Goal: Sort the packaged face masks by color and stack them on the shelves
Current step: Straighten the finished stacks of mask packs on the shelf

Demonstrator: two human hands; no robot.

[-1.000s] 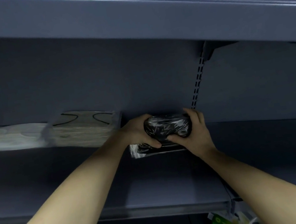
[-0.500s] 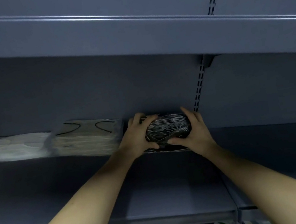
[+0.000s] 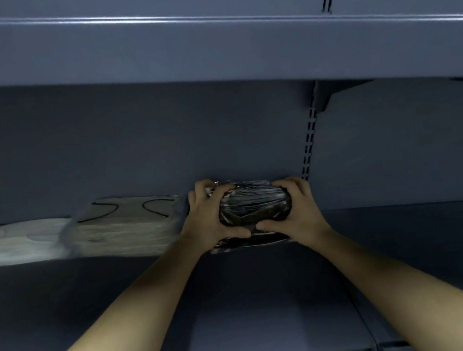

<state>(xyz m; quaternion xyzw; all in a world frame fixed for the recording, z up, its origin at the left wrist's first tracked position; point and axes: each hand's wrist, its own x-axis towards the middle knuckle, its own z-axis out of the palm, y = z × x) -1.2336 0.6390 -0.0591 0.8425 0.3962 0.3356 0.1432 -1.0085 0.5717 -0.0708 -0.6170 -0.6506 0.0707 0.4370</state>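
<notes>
Fingers (image 3: pixel 203 206) round black mask pack (image 3: pixel 254 208) on shelf (image 3: pixel 394 208)

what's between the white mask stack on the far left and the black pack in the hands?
Head view: one beige mask stack with black ear loops sits between the white mask stack and the black pack; the left hand grips the pack beside it.

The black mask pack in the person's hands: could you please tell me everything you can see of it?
The black mask pack is a plump bundle of dark masks in glossy clear plastic wrap that catches the light in streaks. It lies flat on another wrapped dark pack on the shelf, just right of the grey pack. The left hand and right hand grip its two ends, thumbs across its front.
</notes>
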